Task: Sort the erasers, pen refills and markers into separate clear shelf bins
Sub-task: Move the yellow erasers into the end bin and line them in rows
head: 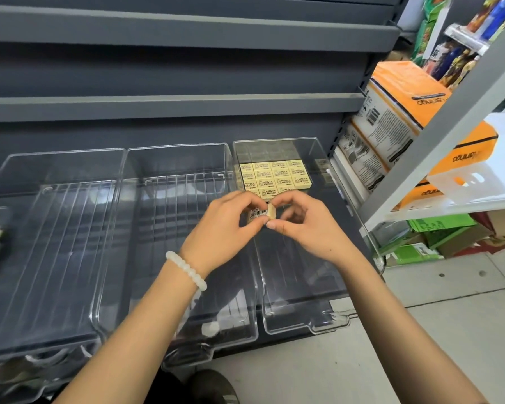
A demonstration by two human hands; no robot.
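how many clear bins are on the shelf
3, side by side: the left bin, the middle bin, and the right bin, which holds rows of erasers. More may sit beyond the left edge.

Dark grey metal shelves (pixel 169 33) are seen stacked in tiers across the top, backed by a matching grey panel. To the right, a pale grey shelf unit (pixel 438 147) is angled across the view, and orange tissue packs (pixel 403 91) are wedged behind its upright. Colourful packets (pixel 455 62) are glimpsed higher up. Green cartons (pixel 438 228) are tucked beneath the lowest board. Light grey floor tiles (pixel 449 301) are lit evenly below.
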